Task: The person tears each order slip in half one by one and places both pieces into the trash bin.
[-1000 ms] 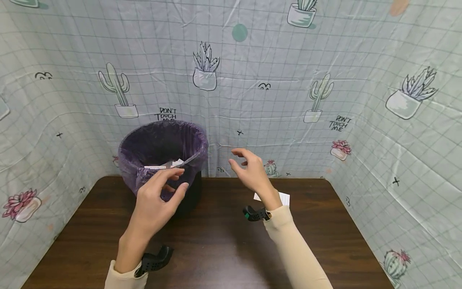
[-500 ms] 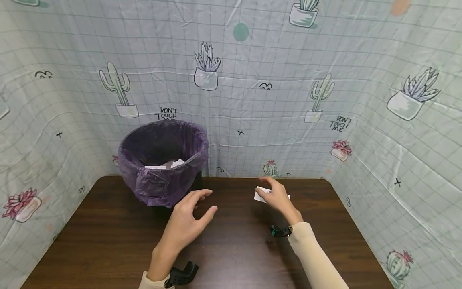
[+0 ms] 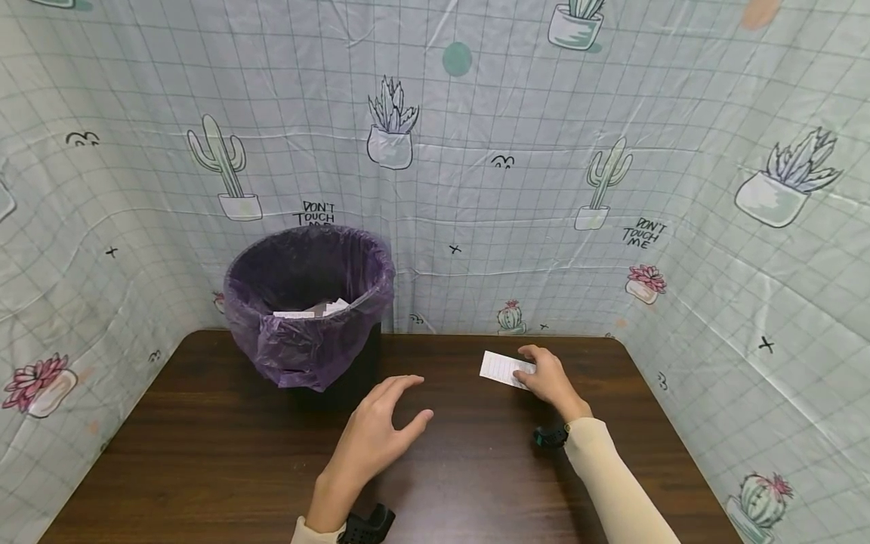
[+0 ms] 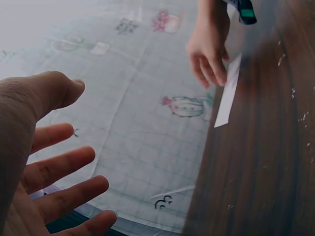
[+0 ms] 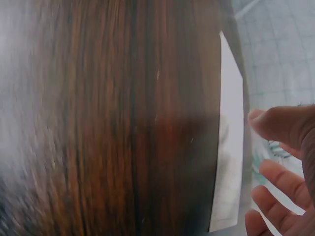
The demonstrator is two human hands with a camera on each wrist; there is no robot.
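Note:
A white paper slip [image 3: 503,368] with faint printed lines lies flat near the table's back edge. My right hand [image 3: 549,380] is over its right end, thumb and fingers apart. In the right wrist view the thumb [image 5: 268,120] appears just off the slip [image 5: 229,142], and whether any fingertip touches it I cannot tell. My left hand [image 3: 376,427] hovers above the table in front of the bin, fingers loosely bent and spread, holding nothing. In the left wrist view its fingers [image 4: 64,167] are spread apart.
At the left stands a dark bin [image 3: 367,363] lined with a purple plastic bag [image 3: 306,351]. White paper pieces [image 3: 295,314] show inside its rim. Behind the brown wooden table [image 3: 224,453] hangs a grid-patterned cloth [image 3: 442,189] with cactus drawings.
My right hand has come down and to the right, to the paper slip. My left hand has moved away from the bin, rightward and nearer to me.

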